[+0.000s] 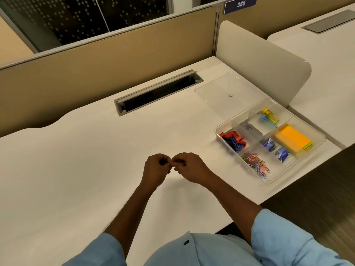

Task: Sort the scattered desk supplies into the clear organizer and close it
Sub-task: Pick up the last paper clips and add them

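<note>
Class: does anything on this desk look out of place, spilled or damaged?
Nothing looks spilled or damaged. The clear lid lies flat on the desk beside the organizer, not on it. One small reddish item is outside it, pinched between the left hand and right hand.

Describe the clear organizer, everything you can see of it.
The clear organizer is a shallow rectangular tray of transparent plastic, divided into compartments, sitting open and flat near the right edge of the desk, turned at an angle. It holds red and blue binder clips, coloured paper clips, small blue boxes, orange sticky notes, a yellow vial and a grey-white box. Its lid lies flat just behind; contact unclear. The left hand and right hand, pinching a small reddish item, are clear of it.
</note>
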The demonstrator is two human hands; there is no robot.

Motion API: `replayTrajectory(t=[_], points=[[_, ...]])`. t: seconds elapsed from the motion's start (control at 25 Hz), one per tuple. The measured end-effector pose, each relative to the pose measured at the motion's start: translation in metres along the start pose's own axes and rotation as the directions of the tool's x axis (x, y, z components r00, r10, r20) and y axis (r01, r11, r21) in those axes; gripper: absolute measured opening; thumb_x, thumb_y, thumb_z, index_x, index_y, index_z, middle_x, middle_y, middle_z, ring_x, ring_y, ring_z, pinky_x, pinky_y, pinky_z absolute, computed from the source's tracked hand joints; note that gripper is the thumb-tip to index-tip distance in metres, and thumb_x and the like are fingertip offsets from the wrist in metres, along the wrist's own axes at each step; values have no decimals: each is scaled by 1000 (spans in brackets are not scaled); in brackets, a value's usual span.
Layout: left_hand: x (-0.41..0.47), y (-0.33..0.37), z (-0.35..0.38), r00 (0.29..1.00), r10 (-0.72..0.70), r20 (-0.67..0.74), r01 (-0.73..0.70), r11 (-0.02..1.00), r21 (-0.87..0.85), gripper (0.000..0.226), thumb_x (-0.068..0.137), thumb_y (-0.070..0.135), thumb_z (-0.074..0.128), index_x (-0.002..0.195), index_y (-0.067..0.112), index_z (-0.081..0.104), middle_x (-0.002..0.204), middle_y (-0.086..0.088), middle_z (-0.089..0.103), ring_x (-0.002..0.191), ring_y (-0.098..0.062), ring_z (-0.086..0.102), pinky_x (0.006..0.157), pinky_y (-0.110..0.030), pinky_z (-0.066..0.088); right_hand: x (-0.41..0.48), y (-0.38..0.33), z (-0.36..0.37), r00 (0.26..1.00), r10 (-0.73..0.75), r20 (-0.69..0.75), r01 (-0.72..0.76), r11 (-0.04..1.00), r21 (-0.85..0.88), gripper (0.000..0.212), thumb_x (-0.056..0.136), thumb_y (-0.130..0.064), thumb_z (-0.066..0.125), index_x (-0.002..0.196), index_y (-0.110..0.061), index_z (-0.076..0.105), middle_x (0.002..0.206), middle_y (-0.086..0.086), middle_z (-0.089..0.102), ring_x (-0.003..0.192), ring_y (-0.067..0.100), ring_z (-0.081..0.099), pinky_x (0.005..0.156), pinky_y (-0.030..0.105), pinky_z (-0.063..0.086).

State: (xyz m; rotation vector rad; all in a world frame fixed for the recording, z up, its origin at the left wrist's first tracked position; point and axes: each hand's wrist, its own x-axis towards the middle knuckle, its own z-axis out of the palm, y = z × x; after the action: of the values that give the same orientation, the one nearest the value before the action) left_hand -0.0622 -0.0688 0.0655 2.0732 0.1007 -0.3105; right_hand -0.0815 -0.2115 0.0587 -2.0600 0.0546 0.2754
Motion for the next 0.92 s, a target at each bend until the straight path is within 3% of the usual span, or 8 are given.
replayTrajectory(t=[0.16, 0.24, 0.4, 0.48, 0.64, 0.76, 0.84, 0.92], points=[[7, 34, 35, 994, 91, 59, -91, 996, -13, 5, 76, 10, 73, 77, 9, 68, 72, 0, 70, 61, -14, 64, 61, -22, 50, -5, 15, -41, 983, 35, -182, -25, 998, 55, 20, 91, -17, 51, 91, -12, 71, 83, 1, 72, 76, 12, 68, 75, 27, 54], [11, 51, 57, 988, 132, 84, -133, 991, 9, 8, 75, 13, 74, 81, 14, 69, 78, 2, 71, 65, -13, 66, 62, -21, 50, -7, 29, -66, 953, 79, -291, -55, 995, 89, 20, 93, -15, 51, 93, -10, 70, 86, 5, 73, 78, 16, 69, 78, 32, 56], [20, 75, 98, 985, 120, 126, -122, 993, 3, 9, 79, 18, 72, 83, 10, 69, 79, -1, 69, 67, -20, 65, 70, -35, 56, -17, 58, -115, 852, 94, -515, -109, 994, 1, 21, 92, -17, 55, 103, -9, 71, 98, 8, 73, 88, 21, 68, 81, 20, 48], [24, 83, 113, 984, 113, 141, -113, 994, -7, 12, 79, 18, 72, 82, 7, 70, 80, -5, 69, 67, -21, 64, 71, -39, 57, -24, 69, -133, 814, 93, -574, -164, 984, -73, 21, 92, -17, 56, 105, -10, 71, 106, 9, 72, 95, 23, 66, 89, 25, 47], [37, 100, 137, 993, 75, 96, -70, 996, -49, 15, 80, 18, 72, 83, 4, 69, 85, -12, 69, 68, -20, 65, 67, -37, 58, -26, 88, -164, 870, 175, -461, -273, 950, -155, 24, 89, -7, 56, 108, -12, 71, 114, 10, 68, 101, 24, 62, 86, 24, 45], [52, 108, 147, 997, 55, 53, -53, 998, -39, 13, 81, 20, 71, 80, 7, 70, 85, -9, 69, 79, -26, 67, 78, -44, 57, -20, 94, -182, 910, 311, -274, -378, 894, -240, 27, 86, -2, 58, 108, -12, 68, 113, 10, 62, 105, 26, 59, 87, 27, 46], [61, 112, 152, 999, 43, 31, -42, 998, -36, 9, 81, 18, 70, 77, 10, 69, 84, -6, 69, 85, -28, 67, 83, -47, 56, -15, 92, -193, 923, 286, -259, -357, 886, -296, 23, 86, -7, 60, 108, -11, 68, 111, 10, 63, 104, 26, 60, 86, 27, 46], [72, 119, 157, 999, 36, 11, -35, 999, -30, 8, 82, 17, 69, 76, 11, 69, 82, -4, 68, 83, -26, 66, 83, -46, 56, -4, 88, -210, 926, 157, -344, -263, 921, -287, 18, 87, -11, 61, 101, -10, 71, 105, 10, 68, 94, 22, 63, 81, 25, 47]])
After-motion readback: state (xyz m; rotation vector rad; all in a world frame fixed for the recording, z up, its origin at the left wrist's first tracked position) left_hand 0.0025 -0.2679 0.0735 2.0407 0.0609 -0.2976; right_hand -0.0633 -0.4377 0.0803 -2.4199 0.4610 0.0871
